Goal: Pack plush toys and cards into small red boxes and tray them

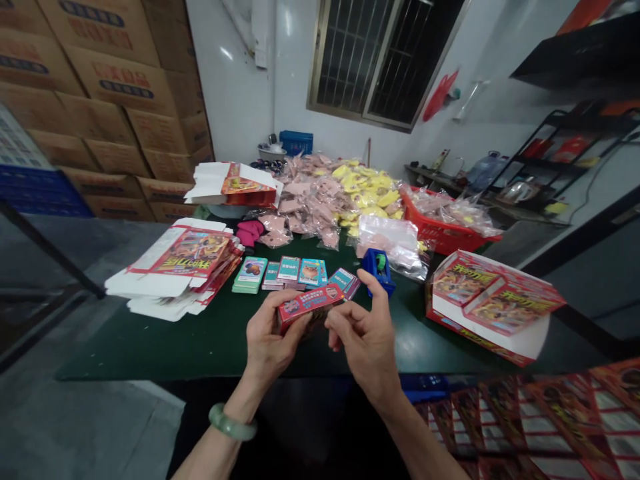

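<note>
My left hand is closed round a small red printed card box, held level over the green table, thumb on the near side. A pale green bangle circles my left wrist. Beside the box's right end is my right hand, its index finger raised and apart, its thumb and other fingers bent. I see nothing in it; whether it touches the box is unclear. Behind the hands lie small card stacks, and a blue tape dispenser stands by my right fingertips.
Flattened printed boxes are piled at left. A red display box with smaller boxes stands at right. Bagged pink pieces and yellow pieces heap at the back, beside a red basket. Cartons rise behind on the left.
</note>
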`<state>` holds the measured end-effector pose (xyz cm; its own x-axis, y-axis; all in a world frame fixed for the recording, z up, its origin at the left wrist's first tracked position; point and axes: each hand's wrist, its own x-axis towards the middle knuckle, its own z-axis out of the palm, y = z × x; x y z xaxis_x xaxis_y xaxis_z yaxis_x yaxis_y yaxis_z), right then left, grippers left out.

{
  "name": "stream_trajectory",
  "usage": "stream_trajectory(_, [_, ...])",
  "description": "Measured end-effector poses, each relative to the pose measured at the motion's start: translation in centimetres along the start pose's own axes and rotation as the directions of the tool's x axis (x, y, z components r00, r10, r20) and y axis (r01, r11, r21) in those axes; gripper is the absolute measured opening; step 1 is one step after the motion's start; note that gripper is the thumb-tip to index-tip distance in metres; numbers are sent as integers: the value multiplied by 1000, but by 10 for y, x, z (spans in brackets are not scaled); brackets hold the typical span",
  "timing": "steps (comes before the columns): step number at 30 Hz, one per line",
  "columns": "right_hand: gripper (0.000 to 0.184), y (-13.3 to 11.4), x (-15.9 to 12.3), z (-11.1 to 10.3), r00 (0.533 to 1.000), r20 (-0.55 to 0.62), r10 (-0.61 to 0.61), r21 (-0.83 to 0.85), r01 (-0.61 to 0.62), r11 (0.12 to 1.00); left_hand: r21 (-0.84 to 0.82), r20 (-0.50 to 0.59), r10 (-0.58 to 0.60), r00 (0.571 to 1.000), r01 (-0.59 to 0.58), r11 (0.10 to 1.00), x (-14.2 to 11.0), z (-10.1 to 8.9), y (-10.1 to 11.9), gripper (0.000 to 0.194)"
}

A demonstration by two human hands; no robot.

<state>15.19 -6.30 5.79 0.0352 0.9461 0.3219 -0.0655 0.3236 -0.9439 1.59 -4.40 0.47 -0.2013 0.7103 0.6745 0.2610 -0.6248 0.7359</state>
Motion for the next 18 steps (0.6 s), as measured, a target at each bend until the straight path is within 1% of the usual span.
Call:
stream_trajectory(1, [62, -1, 2, 4, 999, 3, 38, 65, -38, 997, -14, 6, -6, 1000, 6, 1000, -1, 0, 0, 35])
stream_trajectory(2, [68, 0, 3, 7, 998, -2, 69, 117, -68, 991, -21, 5, -9, 1000, 9, 1000, -1, 0, 0, 36])
stream_trajectory(3, [69, 2, 5, 9, 996, -14, 93, 159, -89, 983, -20, 0, -8, 1000, 8, 1000, -1, 1, 0, 36])
stream_trajectory(5, [63, 9, 6, 11, 991, -26, 131, 220, -122, 968, -7, -11, 3, 1000, -3, 1000, -2, 1, 0, 37])
stream_trajectory(7, [58, 12, 7, 13, 987, -30, 157, 243, -145, 959, 17, -19, 22, 1000, -21, 1000, -1, 1, 0, 37])
stream_trajectory(11, [52, 7, 12, 14, 980, -39, 194, 174, -184, 967, 69, 15, 80, 997, -81, 994, 4, -3, 4, 35])
stream_trajectory(13, [51, 3, 14, 14, 975, -25, 220, 115, -216, 970, 99, 55, 128, 990, -133, 986, 8, -6, 7, 34])
stream_trajectory(15, [51, 2, 16, 12, 970, -23, 240, 69, -238, 969, 121, 118, 181, 976, -195, 973, 12, -9, 10, 33])
stream_trajectory(18, [51, 3, 16, 11, 970, -34, 242, 40, -241, 970, 150, 238, 241, 941, -280, 948, 18, -13, 12, 33])
